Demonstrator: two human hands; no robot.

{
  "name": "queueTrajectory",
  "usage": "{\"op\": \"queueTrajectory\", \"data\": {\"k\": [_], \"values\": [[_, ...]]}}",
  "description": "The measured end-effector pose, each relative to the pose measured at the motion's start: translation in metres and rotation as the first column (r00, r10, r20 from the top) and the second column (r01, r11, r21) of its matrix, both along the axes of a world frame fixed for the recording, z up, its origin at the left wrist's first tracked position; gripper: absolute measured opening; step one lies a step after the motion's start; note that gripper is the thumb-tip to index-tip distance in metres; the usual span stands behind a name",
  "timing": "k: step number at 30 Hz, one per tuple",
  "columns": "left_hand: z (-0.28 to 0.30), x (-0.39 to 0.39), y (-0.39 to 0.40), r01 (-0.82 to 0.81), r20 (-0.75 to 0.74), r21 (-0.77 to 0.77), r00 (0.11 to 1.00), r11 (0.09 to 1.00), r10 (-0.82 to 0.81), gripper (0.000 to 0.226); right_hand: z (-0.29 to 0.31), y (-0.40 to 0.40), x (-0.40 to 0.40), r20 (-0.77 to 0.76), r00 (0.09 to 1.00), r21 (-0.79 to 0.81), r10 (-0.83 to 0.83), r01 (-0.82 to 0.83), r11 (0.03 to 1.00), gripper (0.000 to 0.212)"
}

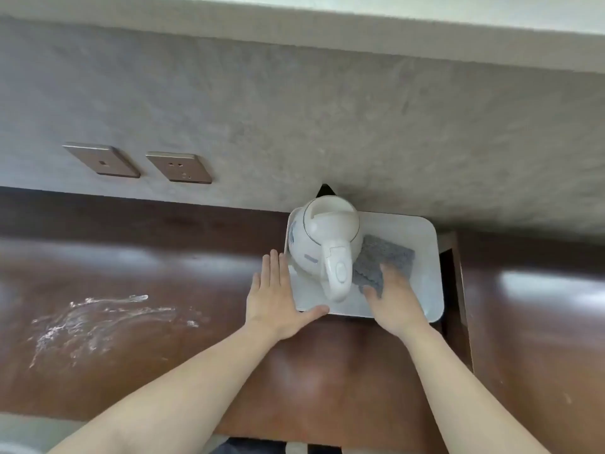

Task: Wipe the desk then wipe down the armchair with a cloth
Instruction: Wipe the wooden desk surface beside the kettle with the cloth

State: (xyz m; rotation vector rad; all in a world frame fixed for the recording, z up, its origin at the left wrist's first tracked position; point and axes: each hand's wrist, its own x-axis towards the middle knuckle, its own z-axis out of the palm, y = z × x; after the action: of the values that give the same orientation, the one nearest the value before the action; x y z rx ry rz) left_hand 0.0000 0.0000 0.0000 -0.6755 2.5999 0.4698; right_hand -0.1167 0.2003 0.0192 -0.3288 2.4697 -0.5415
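Plainly, your cloth [381, 262] was the soft thing in this job: a grey, nubbly square lying flat inside the white tray [425, 237] at the far right of the dark wooden desk [327, 362], just right of the white kettle [322, 237] that stood in the same tray. Its left edge ran under or against the kettle's base; which of the two could not be told. Your right hand [394, 299] lay on the cloth's near corner with fingers spread and flat, pressing rather than pinching, so it had closed on nothing. Your left hand [278, 296] rested open on the desk, palm down, with its thumb touching the tray's near left edge and its fingers alongside the tray's left side. You would probably have found the cloth light, limp and a little grippy, likely to drape and bunch rather than keep its shape, so a gathered pinch at the near corner or a flat palm sliding it toward you would have suited it. If the kettle did sit on that edge, a pull could have dragged or rocked it, and the smooth tray looked apt to slide on the glossy wood; the left hand seemed well placed to steady it. A whitish smear [95, 322] lay on the desk well off to the left, still unwiped.
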Motion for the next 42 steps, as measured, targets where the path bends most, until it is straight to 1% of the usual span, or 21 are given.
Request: {"op": "queueTrajectory", "data": {"k": [1,3,6,8,12,14,16,18,24,26,28,29,30,31,32,34,36,37,40,41,42], "values": [[-0.004,-0.002,0.002,-0.014,0.0,0.016,1.0,1.0,0.014,0.144,-0.007,-0.001,-0.006,-0.041,0.999,-0.009,-0.007,0.007,1.0,0.07],[-0.013,-0.006,0.006,-0.03,-0.025,0.013,0.999,0.999,0.03,0.149,-0.017,-0.002,-0.019,-0.106,0.994,0.032,0.027,-0.024,0.999,0.074],[-0.026,-0.013,0.016,-0.043,-0.039,-0.022,0.998,0.999,0.042,0.154,-0.032,-0.003,-0.036,-0.145,0.984,0.109,0.105,-0.09,0.99,0.084],[-0.034,-0.02,0.021,-0.084,-0.046,-0.048,0.996,0.995,0.081,0.157,-0.044,-0.003,-0.049,-0.167,0.977,0.149,0.136,-0.111,0.983,0.094],[-0.046,-0.023,0.028,-0.125,-0.101,-0.089,0.988,0.988,0.116,0.158,-0.068,-0.004,-0.064,-0.133,0.974,0.196,0.185,-0.157,0.968,0.121],[-0.05,-0.021,0.028,-0.124,-0.122,-0.115,0.986,0.986,0.11,0.156,-0.079,-0.005,-0.063,-0.143,0.965,0.221,0.219,-0.185,0.958,0.126],[-0.056,-0.022,0.029,-0.126,-0.151,-0.145,0.983,0.981,0.104,0.153,-0.089,-0.004,-0.06,-0.188,0.956,0.221,0.227,-0.183,0.958,0.123],[-0.059,-0.023,0.029,-0.112,-0.149,-0.155,0.985,0.982,0.089,0.15,-0.095,-0.002,-0.057,-0.198,0.955,0.207,0.222,-0.181,0.962,0.116],[-0.065,-0.022,0.027,-0.105,-0.154,-0.182,0.985,0.978,0.077,0.149,-0.102,0.001,-0.054,-0.352,0.909,0.178,0.225,-0.171,0.969,0.079],[-0.065,-0.023,0.029,-0.119,-0.163,-0.189,0.983,0.975,0.089,0.15,-0.102,0.004,-0.054,-0.389,0.901,0.116,0.195,-0.162,0.98,0.07],[-0.064,-0.022,0.03,-0.124,-0.169,-0.189,0.981,0.974,0.092,0.151,-0.101,0.006,-0.056,-0.381,0.912,0.019,0.154,-0.159,0.987,0.062],[-0.064,-0.022,0.03,-0.128,-0.17,-0.187,0.981,0.974,0.096,0.151,-0.101,0.008,-0.056,-0.351,0.929,-0.043,0.114,-0.138,0.989,0.06],[-0.063,-0.022,0.03,-0.129,-0.166,-0.183,0.981,0.975,0.099,0.152,-0.099,0.009,-0.057,-0.275,0.961,-0.126,0.034,-0.071,0.99,0.059],[-0.06,-0.021,0.03,-0.13,-0.155,-0.179,0.983,0.975,0.102,0.152,-0.093,0.01,-0.056,-0.155,0.985,-0.214,-0.08,0.045,0.976,0.058],[-0.058,-0.022,0.03,-0.126,-0.138,-0.168,0.985,0.978,0.103,0.152,-0.087,0.011,-0.057,-0.02,0.981,-0.28,-0.191,0.178,0.943,0.058],[-0.049,-0.021,0.031,-0.115,-0.098,-0.133,0.99,0.984,0.103,0.151,-0.068,0.011,-0.055,0.185,0.931,-0.384,-0.314,0.362,0.849,0.053],[-0.032,-0.015,0.033,-0.103,-0.062,-0.104,0.993,0.989,0.097,0.149,-0.042,0.01,-0.047,0.321,0.873,-0.45,-0.368,0.482,0.752,0.045],[-0.023,-0.01,0.033,-0.098,-0.046,-0.101,0.995,0.99,0.093,0.147,-0.027,0.008,-0.043,0.385,0.839,-0.462,-0.384,0.536,0.707,0.045],[0.008,0.005,0.03,-0.051,-0.038,-0.13,0.998,0.99,0.046,0.141,0.018,-0.004,-0.037,0.628,0.683,-0.453,-0.373,0.71,0.539,0.052],[0.018,0.011,0.028,-0.038,-0.042,-0.141,0.999,0.989,0.033,0.14,0.032,-0.01,-0.036,0.681,0.641,-0.453,-0.353,0.748,0.485,0.052],[0.028,0.018,0.026,-0.035,-0.047,-0.152,0.999,0.988,0.029,0.138,0.046,-0.015,-0.035,0.704,0.631,-0.475,-0.326,0.76,0.443,0.051]]}}
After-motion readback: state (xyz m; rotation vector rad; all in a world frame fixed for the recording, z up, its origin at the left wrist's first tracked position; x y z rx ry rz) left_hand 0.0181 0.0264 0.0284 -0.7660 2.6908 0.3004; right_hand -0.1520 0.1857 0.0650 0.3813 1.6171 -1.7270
